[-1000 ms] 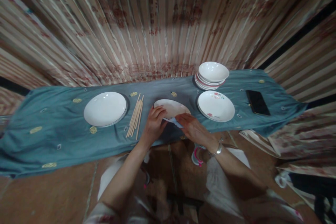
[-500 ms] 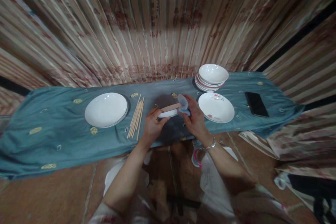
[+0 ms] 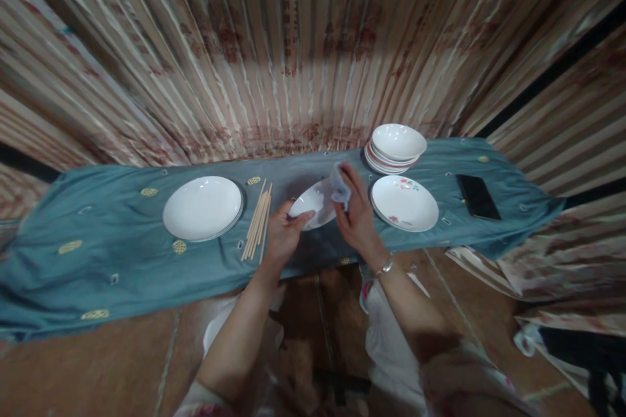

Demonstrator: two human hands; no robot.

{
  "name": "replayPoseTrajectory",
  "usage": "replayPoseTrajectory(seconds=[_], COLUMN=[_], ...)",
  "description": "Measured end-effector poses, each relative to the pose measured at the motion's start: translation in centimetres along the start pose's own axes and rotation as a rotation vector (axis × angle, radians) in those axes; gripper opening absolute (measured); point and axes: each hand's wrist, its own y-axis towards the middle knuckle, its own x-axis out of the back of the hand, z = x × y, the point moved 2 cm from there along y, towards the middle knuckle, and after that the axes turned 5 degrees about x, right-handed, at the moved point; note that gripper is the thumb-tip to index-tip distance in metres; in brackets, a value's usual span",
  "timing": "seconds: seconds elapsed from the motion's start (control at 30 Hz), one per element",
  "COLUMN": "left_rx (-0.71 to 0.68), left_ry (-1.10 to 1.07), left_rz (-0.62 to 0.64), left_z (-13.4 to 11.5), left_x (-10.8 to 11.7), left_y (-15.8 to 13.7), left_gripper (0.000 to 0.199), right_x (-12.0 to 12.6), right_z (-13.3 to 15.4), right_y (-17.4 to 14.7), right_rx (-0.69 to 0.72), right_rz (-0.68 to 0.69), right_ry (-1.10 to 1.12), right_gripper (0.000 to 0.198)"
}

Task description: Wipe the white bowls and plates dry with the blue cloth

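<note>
My left hand (image 3: 285, 232) grips the left rim of a white bowl (image 3: 319, 203), thumb on its inner side. The bowl is tilted, so its inside faces me, above the middle of the table. In my right hand (image 3: 357, 218) is a thin pale bluish-white cloth (image 3: 339, 186), bunched at the bowl's right rim. Part of that rim is hidden behind the cloth and fingers. Several wooden chopsticks (image 3: 257, 221) lie left of the bowl. To the right stand stacked white plates (image 3: 405, 202) with a floral print.
A green-blue cloth covers the long table (image 3: 127, 254). Large white plates (image 3: 203, 208) are stacked at left, and several bowls (image 3: 397, 143) at back right. A black phone or tablet (image 3: 478, 197) lies far right. A pleated curtain (image 3: 293, 45) hangs behind.
The bowl has turned from nearly edge-on to show its inside. My right hand, with the cloth, has shifted slightly up along the rim.
</note>
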Motion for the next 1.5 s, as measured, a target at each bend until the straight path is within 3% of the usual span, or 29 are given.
replayPoseTrajectory(seconds=[0.1,0.2,0.43,0.67,0.97,1.27,1.5], left_rx=[0.001,-0.028,0.010,0.014,0.046,0.048,0.038], left_ry=[-0.069,-0.113,-0.151,-0.119,-0.144,-0.144,-0.170], left_rz=[0.005,-0.005,0.004,0.006,0.014,0.007,0.014], left_z=[0.4,0.6,0.4,0.6,0.4,0.8,0.9], left_x=[0.3,0.6,0.7,0.8,0.9,1.1,1.1], left_y=[0.1,0.1,-0.1,0.1,0.1,0.2,0.1], left_gripper=[0.030,0.025,0.032,0.032,0.036,0.034,0.037], right_x=[-1.7,-2.9,-3.5,-3.4,-3.2,-3.7,-4.0], right_z=[1.2,1.9,1.6,0.6,-1.9,-3.0,-1.1], right_y=[-0.3,-0.6,-0.3,-0.2,-0.3,-1.1,-0.7], right_rx=[0.088,0.130,0.103,0.028,-0.076,-0.179,-0.057], right_rz=[0.152,0.194,0.169,0.135,0.036,-0.004,0.051], right_ry=[-0.091,-0.172,-0.232,-0.209,-0.004,-0.004,-0.037], right_gripper=[0.061,0.064,0.049,0.050,0.052,0.054,0.054])
